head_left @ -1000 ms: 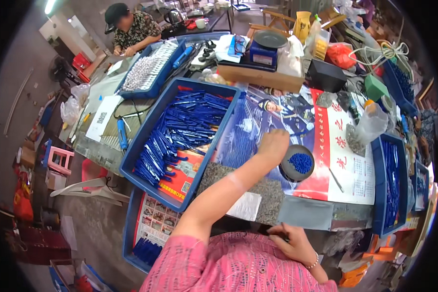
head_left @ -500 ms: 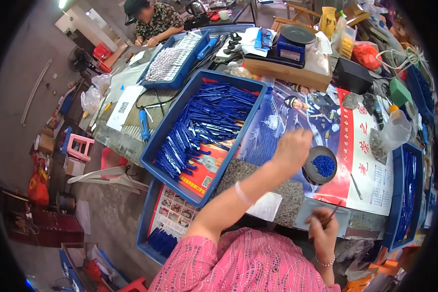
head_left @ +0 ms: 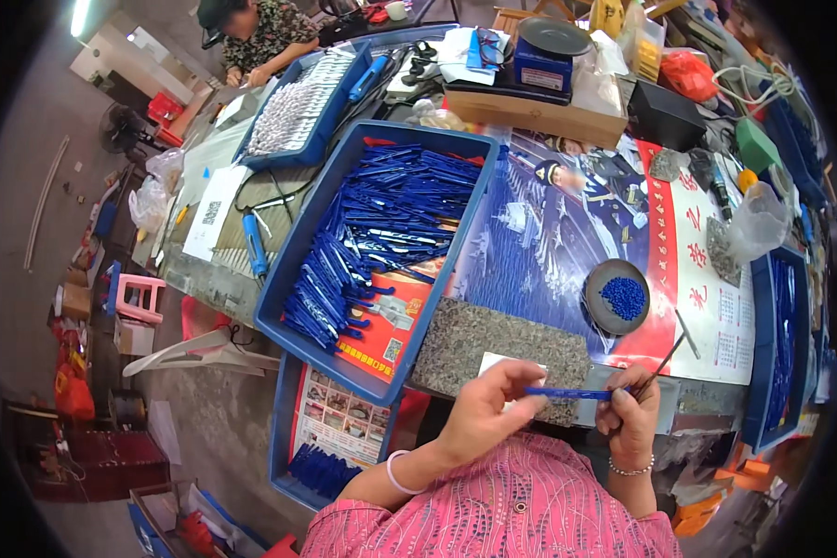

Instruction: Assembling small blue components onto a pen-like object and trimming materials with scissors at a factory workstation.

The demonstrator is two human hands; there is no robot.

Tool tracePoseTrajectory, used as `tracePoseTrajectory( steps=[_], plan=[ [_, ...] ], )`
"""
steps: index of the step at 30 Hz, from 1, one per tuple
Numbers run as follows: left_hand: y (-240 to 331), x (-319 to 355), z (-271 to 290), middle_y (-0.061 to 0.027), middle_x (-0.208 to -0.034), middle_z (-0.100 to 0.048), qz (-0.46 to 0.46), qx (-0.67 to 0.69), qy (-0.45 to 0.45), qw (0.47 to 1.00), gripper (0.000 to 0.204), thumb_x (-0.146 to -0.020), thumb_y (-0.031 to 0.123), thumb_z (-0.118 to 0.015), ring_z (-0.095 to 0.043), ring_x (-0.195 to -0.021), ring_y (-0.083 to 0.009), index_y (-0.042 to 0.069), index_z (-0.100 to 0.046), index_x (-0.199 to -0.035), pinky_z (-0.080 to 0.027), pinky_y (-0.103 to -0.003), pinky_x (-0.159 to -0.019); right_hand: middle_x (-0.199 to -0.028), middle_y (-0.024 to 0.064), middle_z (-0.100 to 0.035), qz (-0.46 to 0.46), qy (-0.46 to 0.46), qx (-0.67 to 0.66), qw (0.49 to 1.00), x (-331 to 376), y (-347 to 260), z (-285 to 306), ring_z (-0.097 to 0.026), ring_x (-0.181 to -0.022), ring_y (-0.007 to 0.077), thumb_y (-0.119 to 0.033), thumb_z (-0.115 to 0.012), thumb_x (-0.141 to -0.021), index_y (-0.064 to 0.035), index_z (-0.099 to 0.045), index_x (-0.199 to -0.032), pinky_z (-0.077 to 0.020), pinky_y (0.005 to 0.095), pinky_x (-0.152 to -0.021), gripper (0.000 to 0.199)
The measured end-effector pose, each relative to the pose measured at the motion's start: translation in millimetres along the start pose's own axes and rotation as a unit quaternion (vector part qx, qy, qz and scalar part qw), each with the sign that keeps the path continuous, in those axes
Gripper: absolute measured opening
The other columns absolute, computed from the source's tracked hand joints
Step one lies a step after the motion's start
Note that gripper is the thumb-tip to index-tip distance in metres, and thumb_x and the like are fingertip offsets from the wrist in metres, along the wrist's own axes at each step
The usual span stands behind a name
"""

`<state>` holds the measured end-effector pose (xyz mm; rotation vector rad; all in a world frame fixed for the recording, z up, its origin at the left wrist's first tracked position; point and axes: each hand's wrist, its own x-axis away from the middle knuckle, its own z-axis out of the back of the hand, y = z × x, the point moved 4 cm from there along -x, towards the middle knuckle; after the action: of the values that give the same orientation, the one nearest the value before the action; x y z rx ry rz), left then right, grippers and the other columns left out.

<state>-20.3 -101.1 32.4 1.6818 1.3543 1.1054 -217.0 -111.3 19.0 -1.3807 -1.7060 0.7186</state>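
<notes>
In front of my chest, a slim blue strip lies level between my hands. My left hand is closed on its left end, thumb and fingers pinching it. The right hand closes around a thin dark stick-like tool that points up and away, and its fingertips also meet the strip's right end. Beyond the right hand, a round dark dish holds a heap of small blue beads. Many similar blue strips fill a blue tray to the left.
A second blue tray sits lower, partly beneath the first. Another blue tray stands at the right. A granite slab lies near me; a thin metal tool rests on the poster. A person sits across the table.
My left hand has come back from beside the bead dish to near my chest and now holds the blue strip. The right hand has risen slightly. The view has shifted a little.
</notes>
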Motion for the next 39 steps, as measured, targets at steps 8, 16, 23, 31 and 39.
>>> tracePoseTrajectory(
  steps=[8,16,23,31,39],
  plan=[
    [-26.2,-3.1,-15.8,-0.002,-0.099,-0.057,0.1,0.1,-0.069,0.988,0.02,-0.092,0.011,-0.051,-0.055,-0.083,-0.0087,0.0,-0.057,-0.107,-0.046,-0.024,-0.075,-0.071,0.0072,-0.061,-0.041,-0.019,0.122,0.992,12.9,27.3,-20.4,-0.053,-0.049,0.0066,0.0,-0.061,-0.08,0.0,-0.052,-0.086,-0.0407,0.0189,-0.042,0.011],
    [-22.6,3.2,7.7,-0.0096,-0.1,-0.06,0.083,0.013,-0.043,0.996,0.028,-0.095,0.019,-0.044,-0.058,-0.093,-0.0155,-0.003,-0.052,-0.111,-0.046,-0.029,-0.083,-0.074,0.005,-0.063,-0.029,-0.08,0.294,0.952,-0.1,17.8,-13.5,-0.051,-0.056,0.0048,-0.005,-0.054,-0.083,0.0011,-0.058,-0.085,-0.0404,0.0198,-0.05,0.007],
    [-29.0,10.2,12.7,-0.014,-0.091,-0.062,0.169,0.145,-0.044,0.974,0.037,-0.095,0.028,-0.042,-0.062,-0.087,-0.023,-0.004,-0.049,-0.111,-0.05,-0.032,-0.078,-0.075,0.0076,-0.063,0.018,0.007,0.28,0.96,-9.2,-8.4,12.8,-0.046,-0.047,0.0035,-0.005,-0.049,-0.086,0.0015,-0.055,-0.085,-0.0361,0.0172,-0.045,0.008],
    [-36.0,11.6,4.5,-0.0216,-0.076,-0.062,0.234,0.228,-0.069,0.943,0.042,-0.093,0.038,-0.042,-0.064,-0.062,-0.0314,-0.002,-0.049,-0.102,-0.054,-0.037,-0.053,-0.069,-0.0003,-0.057,0.117,0.109,0.425,0.891,-32.4,-47.0,45.7,-0.04,-0.049,0.0019,-0.004,-0.056,-0.083,0.0021,-0.058,-0.088,-0.031,0.0191,-0.044,0.008],
    [-27.9,9.9,-1.6,-0.022,-0.079,-0.059,0.216,0.206,-0.104,0.949,0.035,-0.095,0.023,-0.04,-0.063,-0.064,-0.0301,-0.003,-0.038,-0.118,-0.053,-0.034,-0.055,-0.068,0.0054,-0.056,0.16,0.055,0.559,0.812,-71.8,-47.4,53.5,-0.044,-0.055,0.0102,-0.004,-0.06,-0.078,0.0009,-0.06,-0.091,-0.0356,0.0246,-0.05,0.014]
  ],
)
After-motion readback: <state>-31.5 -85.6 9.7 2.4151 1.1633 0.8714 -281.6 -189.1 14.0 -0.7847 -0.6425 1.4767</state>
